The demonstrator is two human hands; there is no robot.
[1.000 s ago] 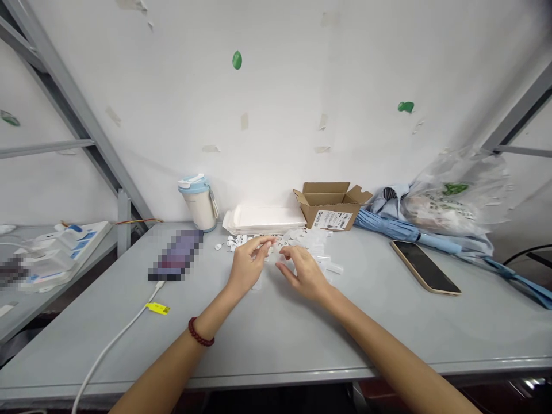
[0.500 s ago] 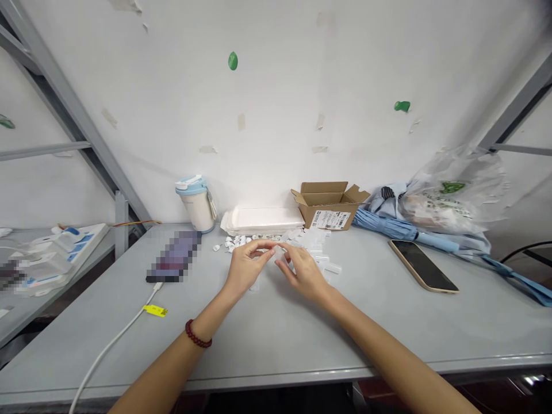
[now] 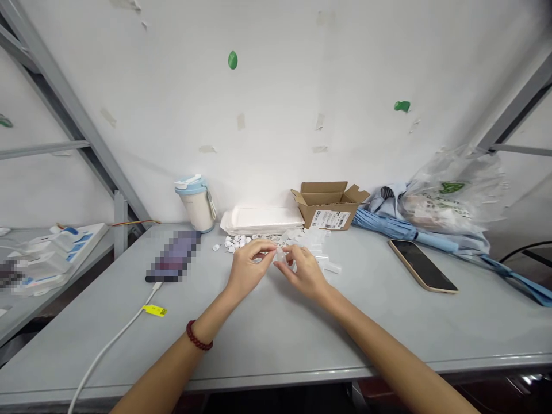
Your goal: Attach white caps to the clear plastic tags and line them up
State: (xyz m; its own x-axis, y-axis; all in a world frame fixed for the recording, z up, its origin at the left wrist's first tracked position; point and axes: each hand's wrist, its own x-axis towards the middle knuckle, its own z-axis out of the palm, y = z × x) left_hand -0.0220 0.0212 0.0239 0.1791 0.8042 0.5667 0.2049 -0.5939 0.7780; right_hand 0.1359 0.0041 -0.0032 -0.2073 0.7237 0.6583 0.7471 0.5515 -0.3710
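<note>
In the middle of the table my two hands meet at the fingertips. My right hand (image 3: 304, 270) is closed in a pinch on a small translucent plastic piece (image 3: 280, 255). My left hand (image 3: 250, 265) pinches at that piece's left side, thumb against index finger; whatever lies between those fingertips is too small to make out. Just beyond the left hand lie several small white parts (image 3: 233, 242). Behind and beside the right hand is a loose pile of clear plastic pieces (image 3: 317, 241), partly hidden by that hand.
A stack of white trays (image 3: 265, 219) and an open cardboard box (image 3: 332, 210) stand against the wall. Left are a cup (image 3: 197, 204) and a phone (image 3: 175, 259) on a white cable (image 3: 116, 336). Right lie another phone (image 3: 422, 265), a folded blue umbrella (image 3: 388, 224) and a plastic bag (image 3: 452, 190).
The fingertips have shifted slightly around the translucent piece, which now shows more plainly between my hands. A clear piece seen below my left hand earlier is now hidden.
</note>
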